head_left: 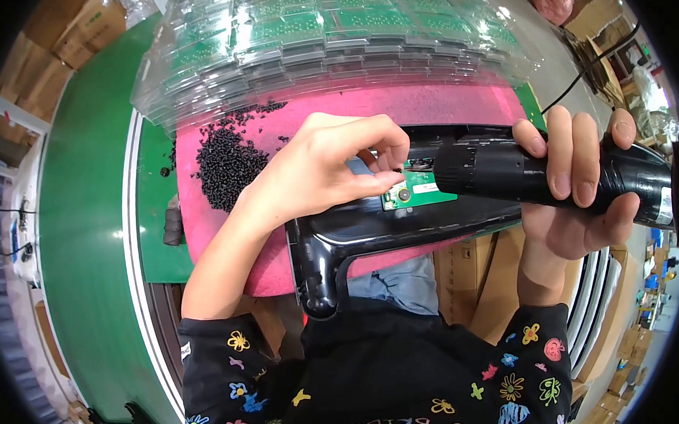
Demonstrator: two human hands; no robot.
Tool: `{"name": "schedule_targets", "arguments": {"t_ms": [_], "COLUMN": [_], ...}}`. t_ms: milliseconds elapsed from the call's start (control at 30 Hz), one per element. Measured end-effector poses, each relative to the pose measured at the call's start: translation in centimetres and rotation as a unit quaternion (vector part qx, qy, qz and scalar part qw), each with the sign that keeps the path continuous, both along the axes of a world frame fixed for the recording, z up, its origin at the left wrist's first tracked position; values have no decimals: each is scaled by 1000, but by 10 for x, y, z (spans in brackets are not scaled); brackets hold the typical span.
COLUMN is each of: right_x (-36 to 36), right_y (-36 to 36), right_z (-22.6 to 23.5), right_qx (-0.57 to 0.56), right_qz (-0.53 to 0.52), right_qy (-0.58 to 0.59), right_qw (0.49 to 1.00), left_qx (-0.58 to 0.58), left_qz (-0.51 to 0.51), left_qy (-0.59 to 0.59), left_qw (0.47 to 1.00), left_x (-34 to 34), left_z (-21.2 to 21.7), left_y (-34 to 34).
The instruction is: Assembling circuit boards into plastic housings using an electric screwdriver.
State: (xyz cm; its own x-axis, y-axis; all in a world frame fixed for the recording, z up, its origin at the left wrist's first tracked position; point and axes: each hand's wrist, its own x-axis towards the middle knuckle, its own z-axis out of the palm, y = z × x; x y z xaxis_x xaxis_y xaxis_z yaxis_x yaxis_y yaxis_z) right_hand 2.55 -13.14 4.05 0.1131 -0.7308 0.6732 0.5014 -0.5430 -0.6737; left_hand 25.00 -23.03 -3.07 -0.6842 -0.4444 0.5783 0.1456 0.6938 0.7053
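My right hand (pixel 580 163) is wrapped round a black power screwdriver (pixel 493 171), held nearly level with its tip toward the left. My left hand (pixel 337 166) has thumb and forefinger pinched beside that tip, over a small green circuit board (pixel 430 195). A dark speck shows at the pinched fingertips, too small to name. The board lies in a glossy black plastic housing (pixel 370 226) with a projecting leg at its near left. My left hand and the screwdriver hide part of the board and housing. Left of my wrist is a pile of tiny black screw-like pieces (pixel 228 167).
A pink mat (pixel 319 103) lies under the housing on a green table (pixel 89 193). Stacked clear plastic trays (pixel 332 38) with green boards stand at the far side. A dark block (pixel 173 225) sits by the mat's left edge. A black cable (pixel 591 68) hangs at the right.
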Motion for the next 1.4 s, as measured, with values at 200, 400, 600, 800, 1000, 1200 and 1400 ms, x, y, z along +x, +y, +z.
{"name": "schedule_targets", "arguments": {"t_ms": [200, 400, 600, 800, 1000, 1200, 1400], "right_x": [-6, -4, -2, -10, -22, -37, -36], "right_y": [1, 2, 9, 5, -1, -21, -24], "right_z": [-4, -7, -3, -6, -15, -34, -37], "right_qx": [5, 17, 24, 18, 15, 74, 100], "right_qz": [18, 3, 3, 39, -106, -143, -176], "right_qy": [73, 90, 136, 168, 145, 78, 140], "right_qw": [997, 996, 990, 985, 984, 984, 969], "left_qx": [6, -87, -67, -35, -64, -74, -87], "left_qz": [3, 30, -11, -27, 97, 70, 54], "left_qy": [9, -17, -65, -76, -62, -179, -229], "left_qw": [1000, 996, 996, 996, 991, 978, 968], "left_x": [-5, -6, -9, -12, -9, -13, -10], "left_z": [0, -3, -2, -4, -9, -13, -10], "left_y": [10, 9, 11, 13, 12, 16, 12]}}
